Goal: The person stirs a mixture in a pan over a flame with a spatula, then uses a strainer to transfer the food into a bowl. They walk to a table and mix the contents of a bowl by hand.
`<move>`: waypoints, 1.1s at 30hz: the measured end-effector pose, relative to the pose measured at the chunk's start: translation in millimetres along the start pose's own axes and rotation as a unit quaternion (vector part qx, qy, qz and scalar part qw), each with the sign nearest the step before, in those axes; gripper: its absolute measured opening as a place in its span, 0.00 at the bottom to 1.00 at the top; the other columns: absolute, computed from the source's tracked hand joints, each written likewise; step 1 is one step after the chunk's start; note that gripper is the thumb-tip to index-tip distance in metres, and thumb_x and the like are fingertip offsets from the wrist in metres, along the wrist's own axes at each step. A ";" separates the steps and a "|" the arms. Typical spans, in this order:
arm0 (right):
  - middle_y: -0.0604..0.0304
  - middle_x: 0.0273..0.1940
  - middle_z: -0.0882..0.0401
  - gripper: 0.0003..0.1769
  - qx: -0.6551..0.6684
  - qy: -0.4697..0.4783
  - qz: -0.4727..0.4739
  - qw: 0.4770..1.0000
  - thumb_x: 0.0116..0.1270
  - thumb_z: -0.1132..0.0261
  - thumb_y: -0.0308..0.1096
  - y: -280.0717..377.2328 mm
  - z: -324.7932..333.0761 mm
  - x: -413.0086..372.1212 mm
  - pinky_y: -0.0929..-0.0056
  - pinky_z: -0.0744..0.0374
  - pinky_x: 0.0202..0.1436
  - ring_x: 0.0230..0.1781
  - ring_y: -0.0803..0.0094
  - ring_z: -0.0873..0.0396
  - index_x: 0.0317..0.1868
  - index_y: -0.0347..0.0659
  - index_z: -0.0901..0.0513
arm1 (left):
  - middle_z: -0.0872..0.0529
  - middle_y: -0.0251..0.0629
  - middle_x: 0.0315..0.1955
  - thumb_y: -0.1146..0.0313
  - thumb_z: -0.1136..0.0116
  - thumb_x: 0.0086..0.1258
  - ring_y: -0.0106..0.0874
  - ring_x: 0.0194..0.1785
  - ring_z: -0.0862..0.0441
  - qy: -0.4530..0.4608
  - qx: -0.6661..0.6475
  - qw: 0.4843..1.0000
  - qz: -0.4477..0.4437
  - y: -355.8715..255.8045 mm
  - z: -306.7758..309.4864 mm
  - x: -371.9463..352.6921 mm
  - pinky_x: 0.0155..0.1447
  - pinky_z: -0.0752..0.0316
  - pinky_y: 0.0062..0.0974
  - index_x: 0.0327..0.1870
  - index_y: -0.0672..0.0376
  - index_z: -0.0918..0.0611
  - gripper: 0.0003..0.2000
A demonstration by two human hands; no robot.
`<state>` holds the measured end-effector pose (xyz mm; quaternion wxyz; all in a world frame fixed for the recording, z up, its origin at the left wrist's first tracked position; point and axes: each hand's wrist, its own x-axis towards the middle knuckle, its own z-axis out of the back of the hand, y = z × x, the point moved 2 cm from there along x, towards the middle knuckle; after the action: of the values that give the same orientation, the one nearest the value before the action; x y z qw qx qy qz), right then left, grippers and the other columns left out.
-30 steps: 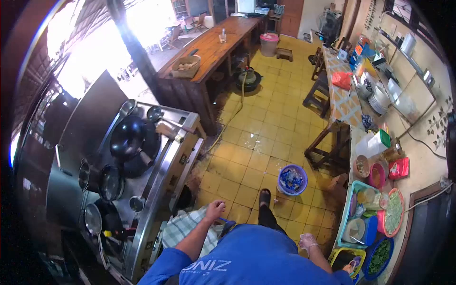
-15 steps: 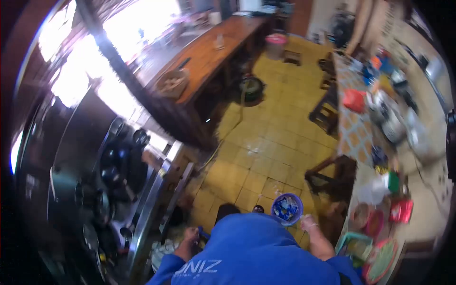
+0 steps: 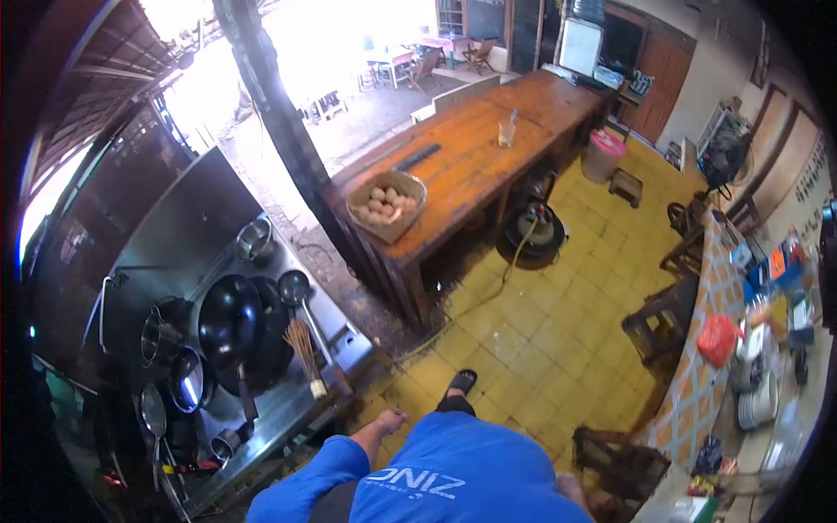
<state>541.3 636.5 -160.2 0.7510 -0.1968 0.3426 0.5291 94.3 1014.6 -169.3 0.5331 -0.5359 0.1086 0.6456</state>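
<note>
My left hand [image 3: 391, 422] hangs beside my blue shirt [image 3: 471, 466], fingers curled in, with nothing visible in it. Nearest to it is the front edge of the steel stove counter [image 3: 261, 466], where a bamboo brush [image 3: 302, 349] and a long-handled ladle [image 3: 305, 305] lie. Farther in on the stove rest a black wok [image 3: 230, 321] and a smaller pan [image 3: 188, 380]. On my right side only a strip of bare arm [image 3: 571, 490] shows past the shirt; the hand itself is hidden or out of frame.
Ahead stands a long wooden table [image 3: 453, 166] bearing a basket of eggs [image 3: 388, 205] and a glass [image 3: 506, 131]. A gas cylinder [image 3: 534, 231] with a hose is on the yellow tiled floor [image 3: 514, 340]. Stools [image 3: 663, 322] line the cluttered right-hand table [image 3: 689, 383].
My view has swung left and up, bringing the stove and wooden table closer. The purple bucket by my right hand has left the view. A sandalled foot now shows ahead.
</note>
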 end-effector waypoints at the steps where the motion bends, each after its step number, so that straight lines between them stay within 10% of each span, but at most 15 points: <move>1: 0.49 0.29 0.19 0.14 0.036 0.010 -0.016 0.999 0.47 0.36 0.41 -3.5 -10.1 3.5 0.60 0.22 0.36 0.32 0.58 0.19 0.28 0.38 0.18 | 0.19 0.38 0.23 0.56 0.53 0.65 0.33 0.25 0.21 0.021 0.046 0.999 -0.017 -18.5 10.3 15.5 0.30 0.26 0.32 0.32 0.58 0.20 0.15; 5: 0.51 0.26 0.20 0.11 0.268 -0.026 -0.126 0.955 0.49 0.38 0.40 -2.1 27.1 17.4 0.59 0.23 0.33 0.30 0.59 0.19 0.26 0.41 0.21 | 0.18 0.46 0.26 0.62 0.55 0.64 0.41 0.31 0.19 0.042 0.313 0.903 -0.293 -101.7 55.9 100.8 0.37 0.24 0.37 0.34 0.60 0.20 0.13; 8: 0.52 0.24 0.22 0.08 0.368 -0.075 -0.158 0.913 0.50 0.39 0.39 -6.5 54.4 35.8 0.58 0.24 0.31 0.29 0.59 0.20 0.24 0.43 0.23 | 0.18 0.50 0.30 0.67 0.57 0.61 0.44 0.38 0.19 0.043 0.537 0.728 -0.423 -170.0 87.1 121.1 0.43 0.24 0.39 0.35 0.60 0.19 0.12; 12: 0.52 0.22 0.23 0.06 0.259 -0.163 -0.108 0.946 0.52 0.42 0.37 -22.0 88.2 74.8 0.58 0.25 0.30 0.28 0.59 0.21 0.23 0.45 0.25 | 0.19 0.44 0.24 0.63 0.53 0.56 0.33 0.28 0.19 0.043 0.161 0.966 -0.198 -263.1 116.1 138.9 0.39 0.23 0.35 0.25 0.62 0.20 0.12; 13: 0.52 0.22 0.23 0.06 0.116 -0.181 -0.057 0.975 0.53 0.42 0.37 -29.1 94.0 89.4 0.58 0.25 0.32 0.27 0.58 0.21 0.24 0.45 0.26 | 0.19 0.44 0.24 0.63 0.53 0.56 0.33 0.28 0.19 0.058 0.178 0.961 -0.204 -274.5 113.3 151.0 0.39 0.23 0.35 0.25 0.62 0.20 0.12; 17: 0.55 0.20 0.25 0.18 0.550 -0.038 -0.265 0.791 0.61 0.48 0.46 -31.5 206.9 82.2 0.62 0.24 0.35 0.24 0.58 0.23 0.29 0.39 0.22 | 0.21 0.37 0.20 0.61 0.52 0.60 0.23 0.22 0.27 0.012 0.104 0.967 -0.232 -320.8 92.8 190.0 0.32 0.29 0.32 0.22 0.58 0.20 0.13; 19: 0.56 0.20 0.25 0.24 0.488 0.028 -0.218 0.845 0.65 0.53 0.50 -66.5 200.0 106.5 0.63 0.25 0.33 0.21 0.60 0.25 0.31 0.36 0.22 | 0.22 0.40 0.18 0.59 0.50 0.60 0.22 0.25 0.27 0.003 -0.034 0.987 -0.155 -306.6 63.6 246.5 0.31 0.30 0.35 0.21 0.57 0.20 0.13; 21: 0.56 0.19 0.25 0.21 0.557 -0.051 -0.283 0.779 0.65 0.52 0.47 -90.9 202.1 116.8 0.63 0.26 0.27 0.19 0.63 0.26 0.30 0.37 0.23 | 0.20 0.45 0.21 0.60 0.49 0.59 0.29 0.28 0.22 0.082 0.209 0.925 -0.306 -340.1 59.7 251.4 0.35 0.27 0.37 0.25 0.56 0.18 0.11; 23: 0.48 0.23 0.23 0.17 0.534 -0.069 -0.255 0.803 0.58 0.44 0.42 -124.1 147.5 158.4 0.61 0.26 0.27 0.22 0.61 0.25 0.30 0.35 0.21 | 0.19 0.48 0.26 0.63 0.50 0.57 0.40 0.34 0.19 0.087 0.646 0.633 -0.417 -348.9 32.9 275.8 0.38 0.27 0.41 0.28 0.57 0.19 0.10; 24: 0.48 0.23 0.23 0.17 0.557 -0.071 -0.265 0.784 0.58 0.44 0.42 -120.8 151.6 157.3 0.61 0.26 0.27 0.22 0.61 0.25 0.30 0.35 0.21 | 0.19 0.48 0.26 0.63 0.50 0.56 0.44 0.36 0.20 0.102 0.605 0.659 -0.436 -364.2 31.9 278.4 0.39 0.27 0.41 0.26 0.56 0.20 0.09; 26: 0.49 0.25 0.22 0.17 0.772 -0.081 -0.360 0.517 0.59 0.44 0.43 -148.5 192.4 156.4 0.62 0.25 0.29 0.23 0.61 0.23 0.32 0.35 0.22 | 0.19 0.48 0.26 0.63 0.50 0.55 0.47 0.37 0.20 0.115 0.566 0.672 -0.464 -403.4 17.8 287.4 0.40 0.27 0.42 0.25 0.56 0.20 0.08; 27: 0.49 0.25 0.22 0.17 0.779 -0.095 -0.361 0.504 0.59 0.44 0.43 -168.4 215.8 154.4 0.62 0.25 0.29 0.23 0.61 0.23 0.32 0.35 0.22 | 0.20 0.48 0.25 0.62 0.50 0.55 0.46 0.37 0.20 0.111 0.561 0.685 -0.452 -423.5 11.8 293.1 0.39 0.28 0.42 0.23 0.56 0.21 0.09; 29: 0.61 0.16 0.29 0.14 0.670 -0.112 -0.370 0.634 0.62 0.44 0.40 -185.0 243.7 145.7 0.67 0.31 0.16 0.13 0.71 0.30 0.24 0.40 0.26 | 0.20 0.47 0.24 0.61 0.50 0.55 0.46 0.36 0.20 0.114 0.568 0.685 -0.442 -468.3 10.5 308.6 0.39 0.28 0.43 0.21 0.55 0.22 0.10; 32: 0.61 0.16 0.29 0.14 0.753 -0.219 -0.364 0.503 0.60 0.43 0.40 -208.1 246.9 147.4 0.69 0.33 0.14 0.12 0.71 0.31 0.23 0.39 0.27 | 0.19 0.45 0.26 0.60 0.51 0.55 0.44 0.36 0.21 0.188 0.544 0.698 -0.426 -528.3 -5.7 330.9 0.38 0.29 0.43 0.23 0.55 0.22 0.10; 33: 0.61 0.16 0.29 0.14 0.756 -0.229 -0.376 0.485 0.60 0.43 0.40 -215.6 250.9 141.7 0.69 0.33 0.14 0.12 0.71 0.31 0.23 0.39 0.27 | 0.20 0.44 0.26 0.59 0.52 0.56 0.43 0.35 0.21 0.171 0.585 0.621 -0.494 -554.4 -12.6 339.3 0.37 0.29 0.43 0.24 0.55 0.22 0.11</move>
<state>847.7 816.9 -104.5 0.7902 0.4646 0.3198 -0.2397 596.1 1425.9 -209.4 0.9443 -0.1851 0.2716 -0.0177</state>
